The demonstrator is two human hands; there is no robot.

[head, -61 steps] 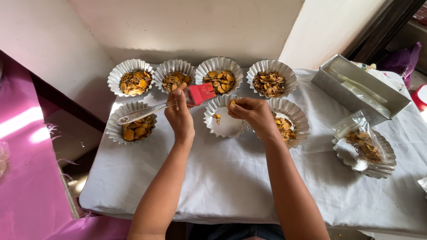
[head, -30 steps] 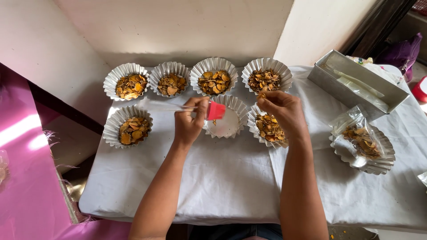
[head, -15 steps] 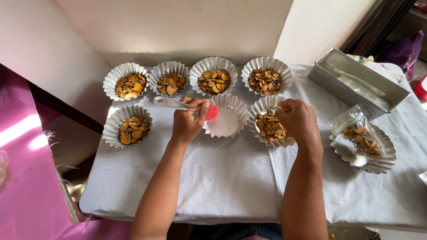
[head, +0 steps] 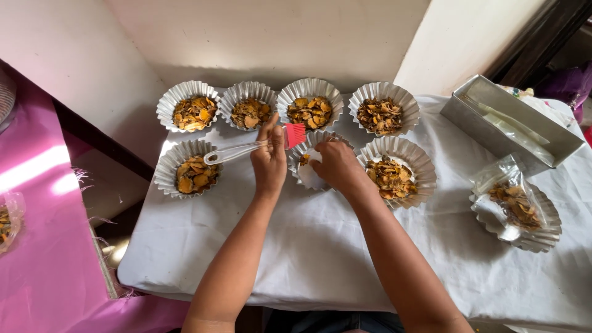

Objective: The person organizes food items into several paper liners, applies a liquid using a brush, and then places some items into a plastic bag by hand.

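- Six fluted silver foil cups are already sitting filled with orange-brown dried slices, such as the front filled cup [head: 396, 170]; the nearly bare middle foil cup [head: 311, 166] is holding only a few pieces.
- The left hand [head: 269, 157] is closing around a clear-handled red silicone brush [head: 246, 148], its bristles hovering above that cup's rim.
- The right hand [head: 333, 163] is reaching into it, fingers curled; whether it is gripping slices, I cannot tell.
- A rectangular metal loaf tin [head: 512, 123] is resting on the white-clothed tabletop [head: 296, 253].

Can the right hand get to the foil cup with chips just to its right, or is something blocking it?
Probably yes. The right hand rests over the middle cup, and the filled foil cup sits directly beside it with nothing between. The left hand holds the brush on the other side.
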